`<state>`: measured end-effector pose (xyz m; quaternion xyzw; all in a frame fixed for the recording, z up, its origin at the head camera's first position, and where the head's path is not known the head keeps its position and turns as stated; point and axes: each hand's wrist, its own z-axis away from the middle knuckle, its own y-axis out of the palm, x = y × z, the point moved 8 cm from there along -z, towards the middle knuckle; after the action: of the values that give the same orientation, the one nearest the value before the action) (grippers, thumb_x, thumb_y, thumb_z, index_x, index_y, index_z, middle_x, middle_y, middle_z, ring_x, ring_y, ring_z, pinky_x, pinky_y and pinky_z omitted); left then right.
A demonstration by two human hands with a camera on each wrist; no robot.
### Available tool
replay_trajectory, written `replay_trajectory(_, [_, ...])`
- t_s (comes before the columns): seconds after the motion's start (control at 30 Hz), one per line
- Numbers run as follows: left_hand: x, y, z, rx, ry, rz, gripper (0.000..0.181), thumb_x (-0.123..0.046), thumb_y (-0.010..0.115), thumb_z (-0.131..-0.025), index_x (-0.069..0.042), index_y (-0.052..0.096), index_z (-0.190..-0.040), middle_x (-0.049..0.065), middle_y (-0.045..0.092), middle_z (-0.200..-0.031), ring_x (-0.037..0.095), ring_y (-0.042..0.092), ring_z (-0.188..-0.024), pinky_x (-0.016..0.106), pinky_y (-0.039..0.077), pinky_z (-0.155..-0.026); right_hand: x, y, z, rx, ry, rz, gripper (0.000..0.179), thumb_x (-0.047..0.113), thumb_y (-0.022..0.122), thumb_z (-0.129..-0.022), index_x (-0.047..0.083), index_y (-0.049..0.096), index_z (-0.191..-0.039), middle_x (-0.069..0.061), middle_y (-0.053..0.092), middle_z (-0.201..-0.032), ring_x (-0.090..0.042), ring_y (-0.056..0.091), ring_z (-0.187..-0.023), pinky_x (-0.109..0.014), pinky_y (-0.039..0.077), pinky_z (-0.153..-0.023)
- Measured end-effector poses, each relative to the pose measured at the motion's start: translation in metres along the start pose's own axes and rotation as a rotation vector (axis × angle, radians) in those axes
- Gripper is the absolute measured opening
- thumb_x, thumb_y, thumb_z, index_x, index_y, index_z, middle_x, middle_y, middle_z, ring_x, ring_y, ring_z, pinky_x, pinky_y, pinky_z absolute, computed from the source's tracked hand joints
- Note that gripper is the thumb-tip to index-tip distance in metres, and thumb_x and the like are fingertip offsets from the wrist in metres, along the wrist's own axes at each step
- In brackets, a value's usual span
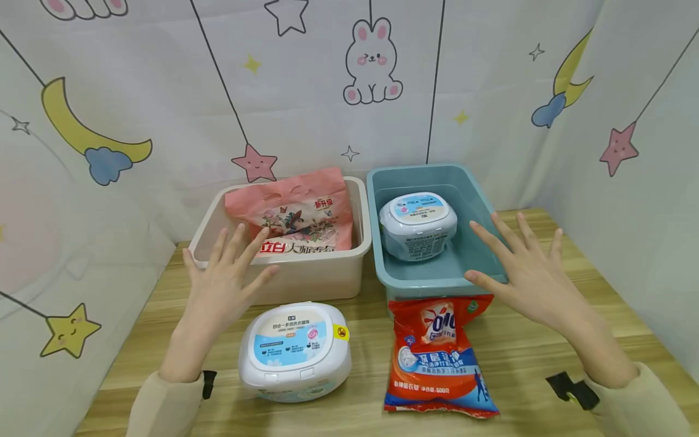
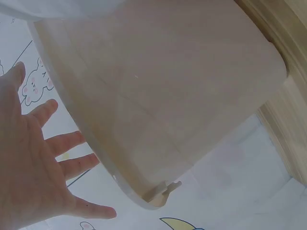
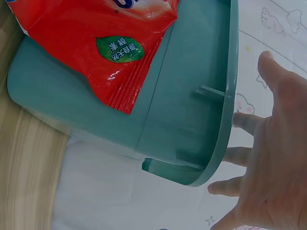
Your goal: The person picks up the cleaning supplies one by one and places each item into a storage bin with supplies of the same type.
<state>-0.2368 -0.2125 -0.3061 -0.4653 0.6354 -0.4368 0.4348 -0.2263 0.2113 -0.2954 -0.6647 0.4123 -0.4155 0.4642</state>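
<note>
Spread wide, fingers (image 1: 254, 244) of the left hand (image 1: 221, 279) are hovering with nothing between them; those of the right hand (image 1: 532, 276) are fanning out in the same way, thumb held off from the rest. Pale sleeves (image 1: 636, 400) are covering both forearms, nearer than the fingers.

Nearer and to the right of the left fingers, a white tub (image 1: 295, 346) is sitting lid up on the wooden table (image 1: 363, 370), a yellow sticker (image 1: 341, 332) showing on its edge. Nearer and to the left of the right fingers, a red bag (image 1: 437, 358) is resting well apart from the tub, its top edge reaching up in front of the teal bin's wall.

Just below the left fingertips, a beige bin (image 1: 317, 279) is standing with a pink bag (image 1: 327, 206) sticking up out of it; whether those fingertips are touching the rim, I cannot tell. Close to the right fingertips, the teal bin (image 1: 431, 284) is standing beside the beige one. Inside, to the left of the right fingers, a second tub (image 1: 419, 224) is lying slightly tilted.

Beyond all the fingertips, a white curtain (image 1: 306, 79) is hanging, printed with a winking rabbit (image 1: 373, 60).
</note>
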Motion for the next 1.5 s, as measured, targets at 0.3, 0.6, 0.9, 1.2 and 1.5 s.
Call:
replay_trajectory(0.3, [0.003,-0.002,0.002,-0.044,0.011,-0.002,0.068,-0.06,0.042,-0.095,-0.039,0.014,-0.153,0.012,0.017,-0.161,0.04,0.01,-0.149,0.078,-0.014,-0.102,0.004,0.0,0.004,-0.02,-0.015,0.015,0.082,0.06,0.055,-0.088,0.033,0.015,-0.154,-0.012,0.01,-0.163,-0.046,-0.002,-0.148,-0.074,-0.02,-0.103])
replay_trajectory(0.6, [0.003,-0.003,0.004,-0.151,0.06,-0.014,0.065,-0.053,0.048,-0.095,-0.037,0.022,-0.152,0.012,0.029,-0.158,0.037,0.021,-0.146,0.074,-0.009,-0.108,0.011,-0.001,0.011,-0.072,-0.045,0.014,0.082,0.059,0.058,-0.087,0.033,0.019,-0.154,-0.013,0.018,-0.161,-0.04,0.001,-0.15,-0.071,-0.02,-0.105])
replay_trajectory(0.9, [0.004,-0.005,0.006,-0.221,0.083,-0.017,0.061,-0.048,0.048,-0.097,-0.034,0.025,-0.151,0.012,0.035,-0.154,0.037,0.028,-0.142,0.074,-0.005,-0.109,0.014,0.0,0.019,-0.086,-0.072,0.006,0.081,0.057,0.06,-0.087,0.033,0.019,-0.153,-0.012,0.017,-0.161,-0.037,-0.001,-0.151,-0.069,-0.022,-0.105])
replay_trajectory(1.2, [0.01,-0.006,0.008,-0.279,0.087,-0.003,0.058,-0.045,0.051,-0.096,-0.03,0.033,-0.149,0.013,0.04,-0.15,0.035,0.032,-0.138,0.073,0.0,-0.111,0.022,-0.001,0.027,-0.138,-0.12,-0.018,0.08,0.053,0.064,-0.085,0.031,0.025,-0.152,-0.011,0.023,-0.16,-0.034,0.004,-0.151,-0.068,-0.018,-0.11])
replay_trajectory(1.5, [0.016,-0.005,0.011,-0.34,0.098,0.02,0.055,-0.042,0.053,-0.096,-0.027,0.039,-0.146,0.013,0.044,-0.147,0.034,0.035,-0.137,0.071,0.004,-0.112,0.03,-0.005,0.035,-0.239,-0.197,-0.025,0.078,0.052,0.064,-0.085,0.028,0.03,-0.151,-0.01,0.029,-0.158,-0.03,0.011,-0.151,-0.066,-0.013,-0.113])
